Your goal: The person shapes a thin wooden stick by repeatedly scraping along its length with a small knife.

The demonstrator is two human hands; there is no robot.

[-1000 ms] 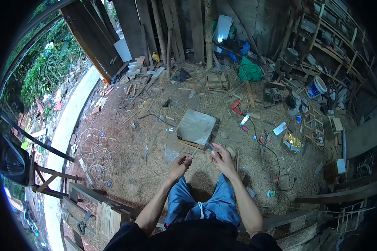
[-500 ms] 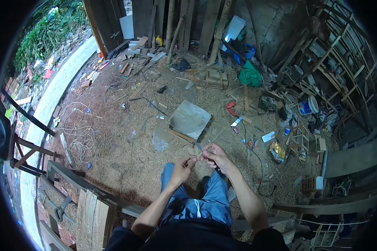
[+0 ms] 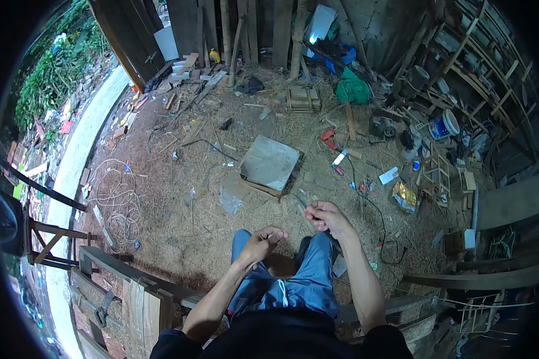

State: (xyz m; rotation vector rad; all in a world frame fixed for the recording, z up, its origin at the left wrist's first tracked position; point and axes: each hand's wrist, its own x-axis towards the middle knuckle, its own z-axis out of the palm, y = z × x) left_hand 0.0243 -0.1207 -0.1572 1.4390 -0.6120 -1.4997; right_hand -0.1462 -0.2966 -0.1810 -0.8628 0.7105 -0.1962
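My right hand (image 3: 332, 221) is closed around a knife (image 3: 300, 203), its narrow blade pointing up and forward past my fingers; the palm hides most of the handle. Lower and to the left, my left hand (image 3: 260, 245) is pinched closed above my knee. Whatever its fingertips hold, if anything, is too small to make out. The two hands are apart. Ahead of them, a low square wooden stool or box with a pale grey top (image 3: 270, 163) stands on the ground.
Shavings cover the ground. A red power tool (image 3: 329, 139) with a dark cord lies right of the square top. A clear plastic sheet (image 3: 229, 200) and a coil of pale rope (image 3: 117, 203) lie leftward. Small wooden frames (image 3: 435, 181) and a white bucket (image 3: 444, 125) stand at right.
My hands have separated: the right moved right with the knife, the left slightly lower. The thin stick seen between them earlier no longer shows clearly. The view has shifted a little.
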